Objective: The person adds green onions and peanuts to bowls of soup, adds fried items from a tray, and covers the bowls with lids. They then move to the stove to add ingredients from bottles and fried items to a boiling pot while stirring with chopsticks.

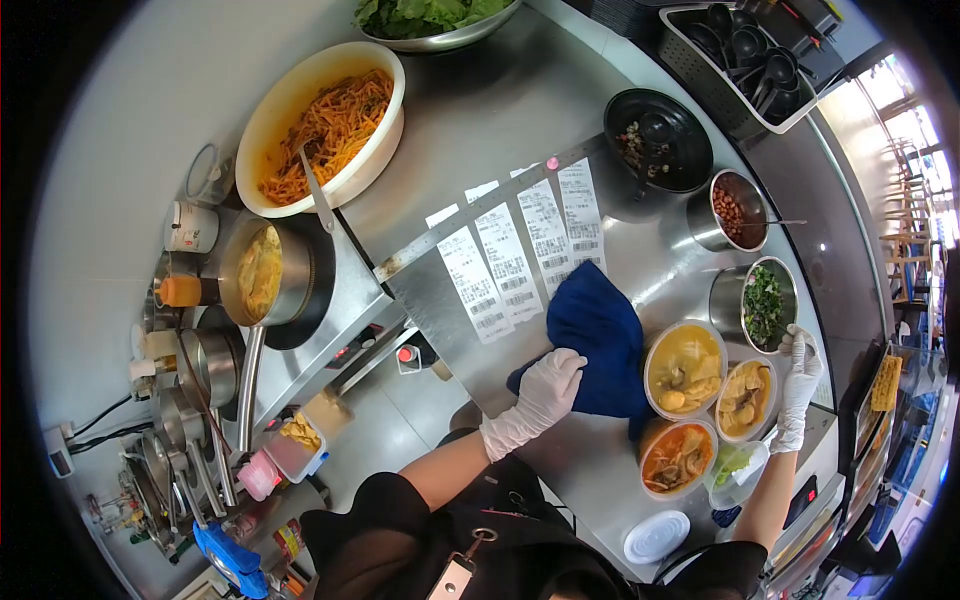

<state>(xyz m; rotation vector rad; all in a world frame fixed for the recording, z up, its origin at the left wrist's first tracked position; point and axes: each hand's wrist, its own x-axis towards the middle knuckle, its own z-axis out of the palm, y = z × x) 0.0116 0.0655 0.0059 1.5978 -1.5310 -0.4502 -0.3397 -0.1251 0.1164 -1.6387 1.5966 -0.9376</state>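
A white glove covers my left hand (pixel 548 390), whose fingers are curled together at the edge of a dark blue cloth (pixel 598 340). Whether they grip the cloth is unclear. My right hand (pixel 798 375), also gloved, has its fingers pinched at the rim of a metal pot of chopped green herbs (pixel 764 308); what they hold is too small to make out. Between the hands stand a tub of yellow soup (pixel 684 368), a second yellowish tub (pixel 745 400), a tub of red soup (pixel 678 458) and a container with greens (pixel 735 465).
Printed receipts (pixel 506 262) hang from a metal strip. Around the counter are a black bowl (pixel 690 115), a pot of nuts (pixel 705 228), a white lid (pixel 657 537), a white bowl of orange shreds (pixel 385 150) and a ladle basket (pixel 690 75). Pans (pixel 292 275) stand left.
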